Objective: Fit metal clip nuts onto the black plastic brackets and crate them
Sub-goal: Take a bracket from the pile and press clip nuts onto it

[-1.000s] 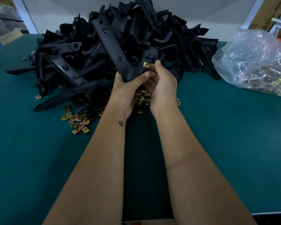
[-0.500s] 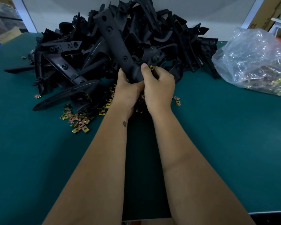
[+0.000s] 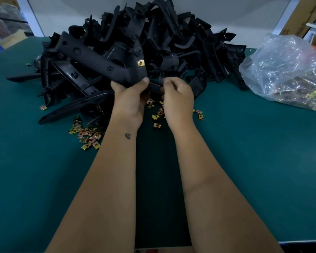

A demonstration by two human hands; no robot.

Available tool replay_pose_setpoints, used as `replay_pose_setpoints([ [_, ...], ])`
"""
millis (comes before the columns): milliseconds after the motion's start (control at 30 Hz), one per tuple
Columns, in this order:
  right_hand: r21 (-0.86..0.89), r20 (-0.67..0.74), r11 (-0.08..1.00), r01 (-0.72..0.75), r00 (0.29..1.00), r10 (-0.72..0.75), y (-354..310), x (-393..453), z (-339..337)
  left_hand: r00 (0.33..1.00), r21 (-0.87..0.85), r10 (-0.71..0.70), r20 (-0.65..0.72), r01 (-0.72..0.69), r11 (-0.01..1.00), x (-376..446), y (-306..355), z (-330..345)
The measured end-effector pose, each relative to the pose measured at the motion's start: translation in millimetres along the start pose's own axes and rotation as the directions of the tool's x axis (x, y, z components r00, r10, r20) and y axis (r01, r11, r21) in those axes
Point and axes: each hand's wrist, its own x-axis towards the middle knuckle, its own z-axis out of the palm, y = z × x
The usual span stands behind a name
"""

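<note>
The left hand (image 3: 130, 101) is gripping a black plastic bracket (image 3: 98, 59) by its lower bend, thumb over the front edge and fingers curled behind it, holding it raised over the middle of the counter (image 3: 254, 161). The bracket is tilting up and away toward the far left corner, and 1 brass-coloured clip nut (image 3: 140, 63) is sitting on the tab at its near right end. The right hand (image 3: 179, 95) is hanging just beside the left one, apart from the bracket, with its fingers curled inward; whether they are pinching anything cannot be told, since the fingertips are turned away from the camera.

Directly behind both hands, a large pile of black brackets (image 3: 171, 42) is heaping up along the far edge of the counter. Loose clip nuts (image 3: 88, 136) are lying scattered on the green surface below the left wrist, and a second scatter (image 3: 158, 115) is lying under and between the 2 hands, with a couple more nuts (image 3: 200, 114) just to the right of the right wrist. A single nut (image 3: 43, 108) is lying by itself to the left of the pile. Near the far right corner, a clear plastic bag (image 3: 285, 70) is slumping on the counter with more clip nuts showing through its lower part.
</note>
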Motion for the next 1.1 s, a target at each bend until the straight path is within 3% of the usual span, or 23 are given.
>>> replay_pose_setpoints([
  [167, -0.346, 0.168, 0.936, 0.063, 0.986, -0.004, 2.7, -1.3, -3.2, 1.000, -0.140, -0.008, -0.002, 0.008, 0.990, 2.8, 8.0, -5.5],
  [333, -0.706, 0.360, 0.625, 0.333, 0.929, -0.088, 7.8, -4.4, 4.0, 0.996, -0.146, -0.093, -0.001, 0.091, 0.985, 3.4, 11.9, -7.9],
  [433, -0.747, 0.378, 0.553, 0.368, 0.920, -0.101, 10.2, -4.7, 5.3, 0.993, -0.123, -0.116, -0.016, 0.114, 0.986, 2.6, 10.5, -7.0],
  [633, -0.710, 0.362, 0.599, 0.372, 0.921, -0.143, 12.3, -3.4, 5.1, 0.995, -0.091, -0.097, -0.017, 0.095, 0.991, 1.2, 8.9, -6.9],
  [733, -0.633, 0.314, 0.698, 0.334, 0.935, -0.163, 13.4, -1.1, 5.8, 0.997, -0.092, -0.082, -0.007, 0.081, 0.992, -0.7, 7.8, -4.1],
  [833, -0.407, 0.179, 0.892, 0.196, 0.975, -0.132, 10.9, -0.1, 5.3, 0.996, -0.085, -0.085, -0.003, 0.084, 0.993, -1.4, 7.0, -3.1],
  [900, -0.228, 0.087, 0.964, 0.133, 0.989, -0.116, 8.2, -0.6, 3.8, 0.995, -0.093, -0.095, -0.003, 0.094, 0.991, -1.0, 6.8, -3.3],
  [1000, 0.029, 0.006, 0.998, 0.054, 0.999, -0.054, 5.8, 0.7, 0.8, 0.992, -0.096, -0.130, -0.004, 0.129, 0.987, -2.0, 6.8, -3.7],
  [1100, 0.267, 0.026, 0.963, -0.037, 0.999, 0.031, 3.2, 1.9, -2.2, 0.986, -0.091, -0.168, 0.005, 0.168, 0.982, -2.9, 6.4, -3.3],
])
